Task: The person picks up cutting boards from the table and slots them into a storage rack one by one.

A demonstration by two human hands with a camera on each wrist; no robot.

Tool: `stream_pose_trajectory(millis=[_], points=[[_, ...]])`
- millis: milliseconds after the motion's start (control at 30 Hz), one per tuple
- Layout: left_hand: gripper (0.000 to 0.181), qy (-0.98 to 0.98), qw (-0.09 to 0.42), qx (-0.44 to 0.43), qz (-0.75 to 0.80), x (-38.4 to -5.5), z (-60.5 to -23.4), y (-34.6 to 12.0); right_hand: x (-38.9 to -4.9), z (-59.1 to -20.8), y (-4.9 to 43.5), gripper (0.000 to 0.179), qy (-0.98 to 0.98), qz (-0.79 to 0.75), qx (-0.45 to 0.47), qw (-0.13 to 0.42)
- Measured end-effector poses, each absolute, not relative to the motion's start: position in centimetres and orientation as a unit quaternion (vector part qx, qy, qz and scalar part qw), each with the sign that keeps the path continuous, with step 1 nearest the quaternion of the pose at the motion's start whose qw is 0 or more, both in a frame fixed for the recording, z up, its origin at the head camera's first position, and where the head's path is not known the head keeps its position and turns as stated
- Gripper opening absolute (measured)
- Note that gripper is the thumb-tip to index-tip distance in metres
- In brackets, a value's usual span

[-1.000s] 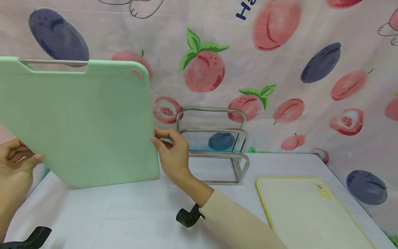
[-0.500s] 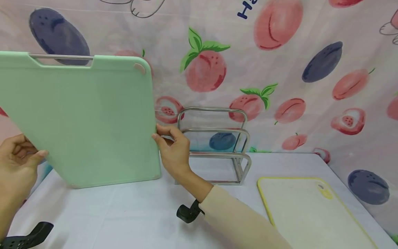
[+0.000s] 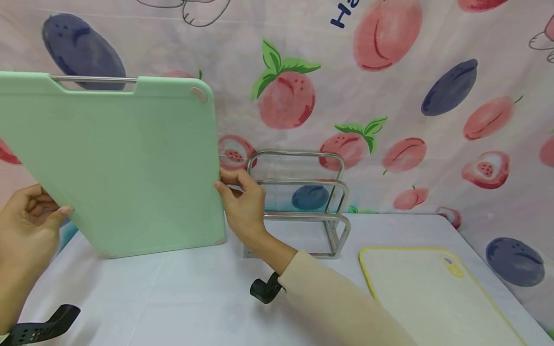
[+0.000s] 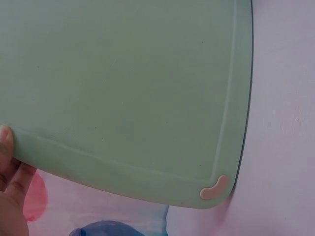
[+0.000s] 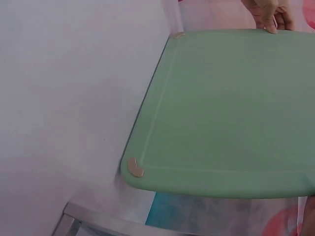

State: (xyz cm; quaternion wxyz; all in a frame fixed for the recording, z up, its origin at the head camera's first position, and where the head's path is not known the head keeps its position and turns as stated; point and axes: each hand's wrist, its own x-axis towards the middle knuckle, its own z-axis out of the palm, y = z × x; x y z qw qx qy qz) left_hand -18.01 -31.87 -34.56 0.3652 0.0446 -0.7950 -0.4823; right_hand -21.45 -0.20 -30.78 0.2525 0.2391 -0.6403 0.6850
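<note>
A large green cutting board [image 3: 143, 163] stands upright at the left, with a metal bar across its handle slot and small tan corner pads. My left hand [image 3: 32, 226] pinches its left edge, thumb on the near face. At the opposite edge my right hand [image 3: 244, 202] pinches the board between thumb and fingers. Both hands hold it low over the white table. The left wrist view shows the board's face [image 4: 123, 88] with the left fingers at its edge. In the right wrist view the left hand [image 5: 273, 14] grips the far edge.
Just right of the board stands a metal wire rack [image 3: 303, 216] with several upright loops. A white cutting board with a yellow rim [image 3: 433, 288] lies flat at the table's right. Behind hangs a fruit-print cloth [image 3: 368, 86]. White cloth covers the table [image 3: 173, 298].
The green board has moved slightly to the right and up, and both hands have moved with it. The rack and the yellow-rimmed board have stayed in place.
</note>
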Motion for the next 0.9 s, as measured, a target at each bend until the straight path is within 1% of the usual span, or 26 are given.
stream_pose_trajectory(millis=[167,367,467,600,767,900], points=[[0.048,-0.792,0.379,0.041,-0.477,-18.1,-34.7,-31.8,-23.0,-31.7,-0.4,0.018,-0.647,0.68,0.232,0.255],[0.051,-0.781,0.394,0.013,-0.485,-18.1,-34.4,-32.0,-23.4,-31.5,0.0,0.014,-0.664,0.671,0.233,0.233],[0.052,-0.783,0.384,0.023,-0.49,-18.0,-33.9,-31.7,-23.5,-31.4,0.3,0.013,-0.666,0.673,0.233,0.221],[0.05,-0.787,0.361,0.064,-0.496,-18.0,-33.6,-31.1,-23.6,-31.3,0.7,0.013,-0.666,0.677,0.234,0.21],[0.046,-0.797,0.349,0.102,-0.482,-18.0,-33.9,-30.9,-23.9,-31.3,1.0,0.012,-0.677,0.664,0.232,0.218],[0.045,-0.806,0.363,0.085,-0.46,-18.0,-34.0,-30.7,-24.2,-31.0,1.4,0.014,-0.678,0.656,0.229,0.237]])
